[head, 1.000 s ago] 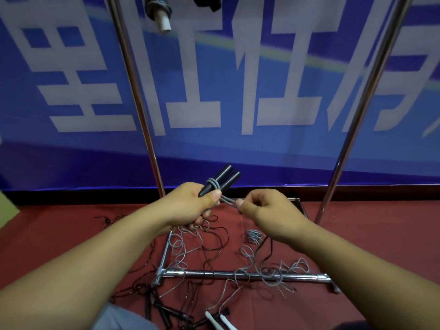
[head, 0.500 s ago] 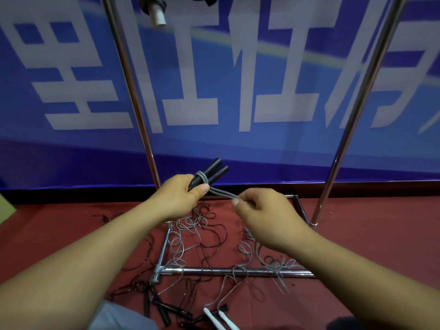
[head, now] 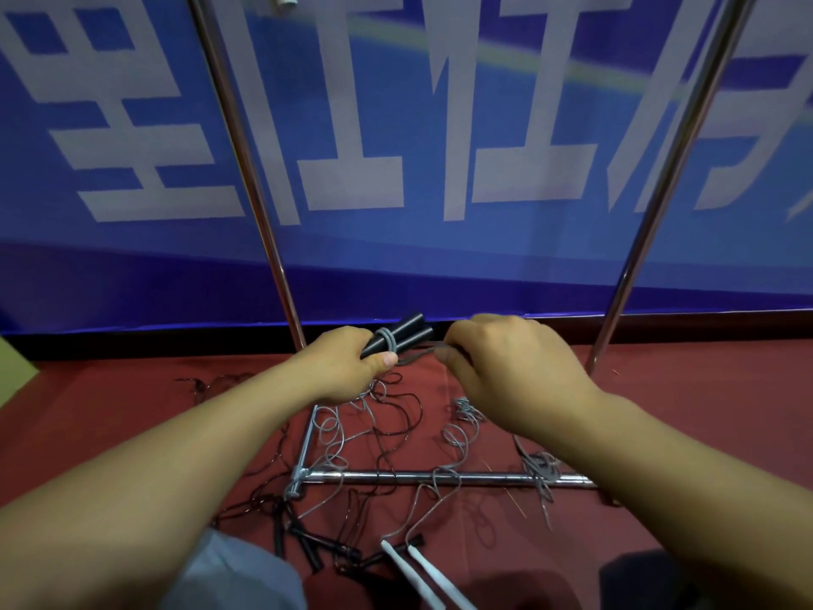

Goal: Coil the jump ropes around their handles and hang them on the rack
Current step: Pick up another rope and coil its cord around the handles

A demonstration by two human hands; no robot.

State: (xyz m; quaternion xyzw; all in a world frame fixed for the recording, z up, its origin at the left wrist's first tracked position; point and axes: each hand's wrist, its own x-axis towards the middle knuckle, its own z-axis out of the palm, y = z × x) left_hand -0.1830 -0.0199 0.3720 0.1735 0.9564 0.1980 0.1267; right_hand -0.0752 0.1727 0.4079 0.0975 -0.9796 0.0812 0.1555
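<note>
Beside black handles (head: 398, 335), right hand (head: 506, 367) now closer, gripping grey rope (head: 413, 355)

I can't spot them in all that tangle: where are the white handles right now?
In the head view, the white handles lie side by side on the red floor at the bottom centre, in front of the rack's base bar, right of the loose black handles.

Paired black handles (head: 398, 339) tilted, grey rope (head: 387, 341) looped round.

Blue banner (head: 396, 257) with pale characters above red floor (head: 704, 411).
</note>
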